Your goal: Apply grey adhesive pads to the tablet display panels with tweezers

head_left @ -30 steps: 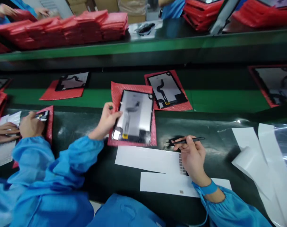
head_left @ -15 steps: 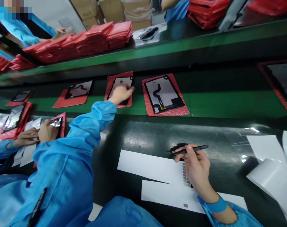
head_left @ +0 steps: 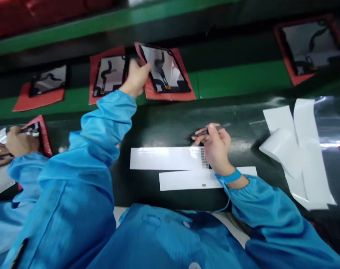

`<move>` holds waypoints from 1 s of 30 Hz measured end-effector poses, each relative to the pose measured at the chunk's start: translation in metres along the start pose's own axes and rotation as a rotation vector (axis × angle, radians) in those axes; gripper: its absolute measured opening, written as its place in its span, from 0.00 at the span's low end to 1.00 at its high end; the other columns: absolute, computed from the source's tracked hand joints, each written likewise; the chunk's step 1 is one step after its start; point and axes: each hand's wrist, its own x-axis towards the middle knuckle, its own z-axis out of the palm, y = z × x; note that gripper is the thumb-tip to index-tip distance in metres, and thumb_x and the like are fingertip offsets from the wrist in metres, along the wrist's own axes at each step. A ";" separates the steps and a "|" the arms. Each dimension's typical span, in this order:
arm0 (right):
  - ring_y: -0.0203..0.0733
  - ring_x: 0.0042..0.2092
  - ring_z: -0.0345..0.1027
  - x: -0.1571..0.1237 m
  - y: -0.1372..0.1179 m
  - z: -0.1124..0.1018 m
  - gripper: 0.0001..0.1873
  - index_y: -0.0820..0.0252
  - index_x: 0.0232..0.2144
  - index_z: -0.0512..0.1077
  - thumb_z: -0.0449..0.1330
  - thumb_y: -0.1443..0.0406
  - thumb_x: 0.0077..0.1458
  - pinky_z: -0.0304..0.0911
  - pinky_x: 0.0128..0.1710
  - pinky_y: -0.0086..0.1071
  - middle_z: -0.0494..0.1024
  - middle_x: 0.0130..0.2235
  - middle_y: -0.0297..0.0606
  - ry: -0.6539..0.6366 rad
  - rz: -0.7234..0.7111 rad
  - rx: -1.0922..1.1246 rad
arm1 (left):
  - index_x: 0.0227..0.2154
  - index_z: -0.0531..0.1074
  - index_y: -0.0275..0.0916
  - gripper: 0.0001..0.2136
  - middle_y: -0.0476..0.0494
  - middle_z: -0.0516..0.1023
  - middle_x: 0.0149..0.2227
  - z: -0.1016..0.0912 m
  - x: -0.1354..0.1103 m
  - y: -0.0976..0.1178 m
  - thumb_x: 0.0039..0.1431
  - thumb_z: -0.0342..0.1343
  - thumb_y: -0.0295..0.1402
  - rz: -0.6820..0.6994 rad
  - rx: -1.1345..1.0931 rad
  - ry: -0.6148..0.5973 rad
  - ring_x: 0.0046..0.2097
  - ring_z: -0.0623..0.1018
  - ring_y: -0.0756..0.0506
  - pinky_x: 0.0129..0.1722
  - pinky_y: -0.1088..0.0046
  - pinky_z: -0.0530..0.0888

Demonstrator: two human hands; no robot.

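Head view: the left hand [head_left: 135, 77] closes on the edge of a display panel [head_left: 165, 69] lying on a red bubble mailer [head_left: 170, 93] at the far side, while the right hand [head_left: 216, 147] pinches a slim black pen [head_left: 211, 130] above white label strips [head_left: 167, 158].

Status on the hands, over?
Left hand at edge of display panel on red bubble bag. Right hand holding black pen over white paper strips.

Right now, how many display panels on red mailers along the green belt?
4: far-left panel, next panel just left of the left hand, panel at that hand's fingertips, far-right panel. Others may be out of view.
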 end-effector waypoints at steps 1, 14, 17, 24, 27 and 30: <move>0.36 0.23 0.79 0.002 -0.002 -0.001 0.30 0.52 0.36 0.70 0.77 0.40 0.52 0.83 0.33 0.35 0.85 0.29 0.27 0.008 -0.003 0.003 | 0.64 0.71 0.36 0.20 0.37 0.80 0.60 -0.006 -0.004 -0.001 0.77 0.64 0.38 -0.051 -0.057 0.033 0.54 0.83 0.42 0.53 0.58 0.84; 0.44 0.35 0.88 -0.072 -0.068 -0.077 0.09 0.51 0.43 0.84 0.72 0.54 0.69 0.86 0.33 0.33 0.89 0.36 0.35 -0.069 -0.158 -0.369 | 0.72 0.70 0.61 0.37 0.51 0.64 0.78 -0.122 -0.285 0.072 0.62 0.75 0.48 -0.165 -0.150 -0.145 0.34 0.80 0.56 0.29 0.76 0.82; 0.43 0.34 0.88 -0.104 -0.058 -0.099 0.04 0.51 0.43 0.86 0.71 0.60 0.71 0.88 0.35 0.34 0.90 0.38 0.35 -0.210 -0.076 -0.528 | 0.71 0.67 0.54 0.35 0.40 0.73 0.72 -0.103 -0.327 0.070 0.66 0.72 0.51 -0.304 -0.136 -0.296 0.31 0.80 0.54 0.28 0.74 0.82; 0.39 0.33 0.87 -0.122 -0.038 -0.114 0.05 0.51 0.44 0.86 0.67 0.64 0.73 0.84 0.32 0.30 0.90 0.41 0.35 -0.330 -0.110 -0.728 | 0.68 0.71 0.37 0.36 0.41 0.82 0.41 -0.105 -0.333 0.088 0.61 0.74 0.42 0.256 0.705 -0.184 0.39 0.81 0.39 0.39 0.62 0.81; 0.40 0.34 0.87 -0.123 -0.037 -0.113 0.05 0.49 0.45 0.86 0.67 0.62 0.74 0.85 0.35 0.33 0.90 0.42 0.35 -0.307 -0.068 -0.684 | 0.62 0.75 0.35 0.25 0.30 0.83 0.57 -0.083 -0.338 0.118 0.68 0.70 0.40 0.616 0.532 -0.391 0.59 0.82 0.32 0.56 0.55 0.82; 0.40 0.35 0.88 -0.124 -0.038 -0.112 0.05 0.49 0.45 0.86 0.67 0.61 0.74 0.86 0.38 0.33 0.90 0.42 0.35 -0.283 -0.047 -0.706 | 0.65 0.75 0.32 0.24 0.31 0.76 0.71 -0.046 -0.350 0.139 0.77 0.61 0.44 0.828 0.394 -0.683 0.72 0.74 0.30 0.69 0.51 0.74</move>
